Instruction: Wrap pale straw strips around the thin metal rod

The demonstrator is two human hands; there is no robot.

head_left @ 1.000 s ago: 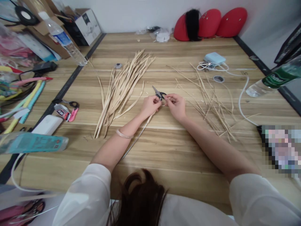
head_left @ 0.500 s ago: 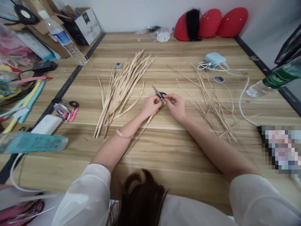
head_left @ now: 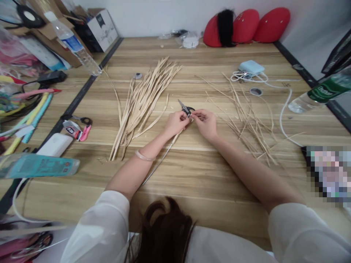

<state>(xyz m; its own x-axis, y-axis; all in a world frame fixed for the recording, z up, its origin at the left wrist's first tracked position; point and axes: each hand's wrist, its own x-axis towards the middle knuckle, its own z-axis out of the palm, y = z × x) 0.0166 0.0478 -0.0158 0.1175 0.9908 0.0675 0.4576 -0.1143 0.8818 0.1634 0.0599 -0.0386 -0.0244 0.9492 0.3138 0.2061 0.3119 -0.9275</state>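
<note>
My left hand (head_left: 175,123) is closed around the upper end of a thin metal rod (head_left: 157,165), which slants down toward me under my forearm. Pale straw is wrapped on the rod's upper part, just below the fingers. Close against it, my right hand (head_left: 204,122) pinches with thumb and forefinger at a small bit of straw strip (head_left: 191,119); the fingers mostly hide it. Small black-handled scissors (head_left: 187,108) lie just beyond both hands, blades pointing away to the left. To the left spreads a bundle of flat straw strips (head_left: 145,98).
Thinner loose stalks (head_left: 244,117) lie scattered on the right. Behind them are a roll of tape (head_left: 256,91) and a light-blue charger (head_left: 251,67) with a white cable. Bottles stand out at both sides, one with a green label (head_left: 322,92). Red caps (head_left: 245,27) line the back wall.
Almost nothing differs: both hands keep the same place and grip, and the view has shifted very slightly.
</note>
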